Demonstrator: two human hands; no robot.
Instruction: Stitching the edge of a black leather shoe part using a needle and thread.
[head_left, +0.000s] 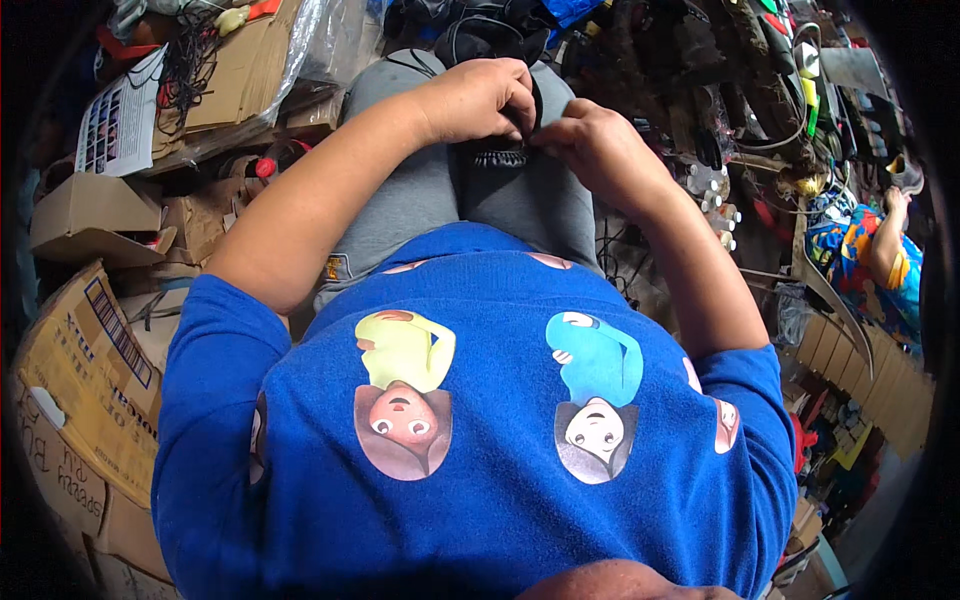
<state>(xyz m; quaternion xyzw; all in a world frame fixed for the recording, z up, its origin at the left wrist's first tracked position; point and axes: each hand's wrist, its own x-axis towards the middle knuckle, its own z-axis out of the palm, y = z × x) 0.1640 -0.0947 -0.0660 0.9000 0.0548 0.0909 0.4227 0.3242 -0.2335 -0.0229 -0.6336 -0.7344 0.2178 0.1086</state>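
Both hands are together over my lap, working on a black piece (537,105) whose kind I cannot make out. My left hand (487,100) is closed, its fingers curled down over the near side of the piece. From the right, my right hand (592,145) pinches at its lower edge, fingertips close to the left hand's. Below the fingers a dark thing with a ridged, toothed edge (499,158) shows between my thighs. Whether it joins the black piece is hidden. Grey trousers (400,190) lie beneath both hands.
Black bags or cloth (490,38) lie just beyond my knees. At the left are cardboard boxes (95,220), flat cardboard (240,85) and clear plastic. Small bottles (715,205) and cluttered shelves stand at right. Another person's arm (887,240) shows at far right.
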